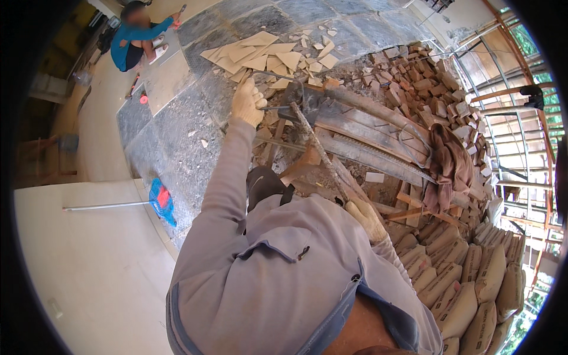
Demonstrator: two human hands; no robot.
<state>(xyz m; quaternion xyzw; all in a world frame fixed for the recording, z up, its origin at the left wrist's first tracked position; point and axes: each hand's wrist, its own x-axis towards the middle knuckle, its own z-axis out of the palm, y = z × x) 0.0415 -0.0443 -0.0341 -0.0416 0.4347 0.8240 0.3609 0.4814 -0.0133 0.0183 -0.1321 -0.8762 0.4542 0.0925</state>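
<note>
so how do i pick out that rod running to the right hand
Find the wooden planks beside the heap of broken bricks. From their left end, near the left hand, a long rod slants down to the right hand. Its mottled surface and greater thickness set it apart from the thin dark bar at the left hand.

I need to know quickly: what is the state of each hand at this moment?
Left hand: closed, holding a thin rod.
Right hand: closed, holding the near end of a long bar.
</note>
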